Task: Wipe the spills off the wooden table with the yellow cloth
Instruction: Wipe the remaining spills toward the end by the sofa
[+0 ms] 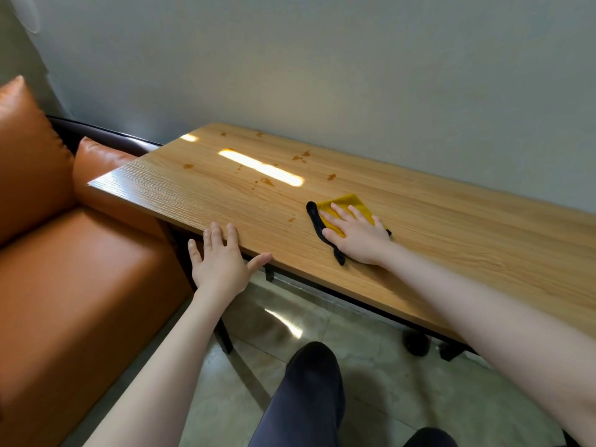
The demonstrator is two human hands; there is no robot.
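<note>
A yellow cloth [350,204] with a black edge lies flat on the wooden table [451,240], pinned under a person's right hand [354,232], fingers straight and slightly apart.

The cloth looks soft, light and limp, likely to bunch or slide unless pressed from above with a flat palm at its middle. Brown spills [300,156] dot the wood beyond it, one drop [291,218] just beside it. The left hand [219,262], fingers spread, rests on the table's near edge beside an orange sofa [74,285].
</note>
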